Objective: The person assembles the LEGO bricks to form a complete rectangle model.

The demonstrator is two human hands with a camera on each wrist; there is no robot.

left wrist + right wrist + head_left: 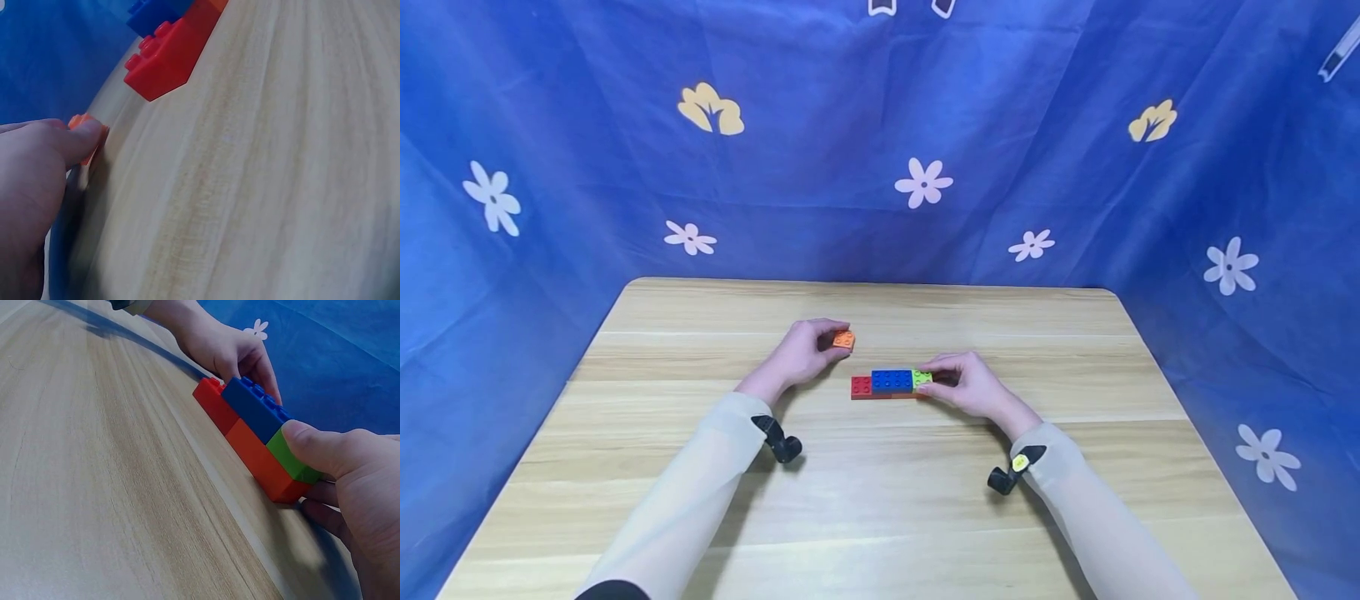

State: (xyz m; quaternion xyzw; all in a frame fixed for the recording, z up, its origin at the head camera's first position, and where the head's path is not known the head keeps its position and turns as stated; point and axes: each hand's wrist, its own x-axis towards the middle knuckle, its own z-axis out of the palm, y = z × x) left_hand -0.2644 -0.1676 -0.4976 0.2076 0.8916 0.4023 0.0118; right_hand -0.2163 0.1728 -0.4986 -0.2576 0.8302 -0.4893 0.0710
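So I'm running this remotely and here's where it's at. Left hand has a small orange 2x2 brick in a thumb-and-finger grip, closed just as far as the brick lets it. That brick is off the far left corner of the two-layer stack, apart from it; can't tell if it's lifted or touching the surface.

Right hand has its thumb and fingers pinched around the lime-green brick at the stack's right end. Under that is a longer orange-red brick, butted against a red brick, and the blue brick bridges the seam on top.

My read: the step in hand is steadying the right end while the orange one gets fetched. The red brick's left end has bare studs, so I'd guess the next move calls for bringing the orange brick over, squaring it beside the blue, then pushing straight down. Come in crooked and it probably won't seat.
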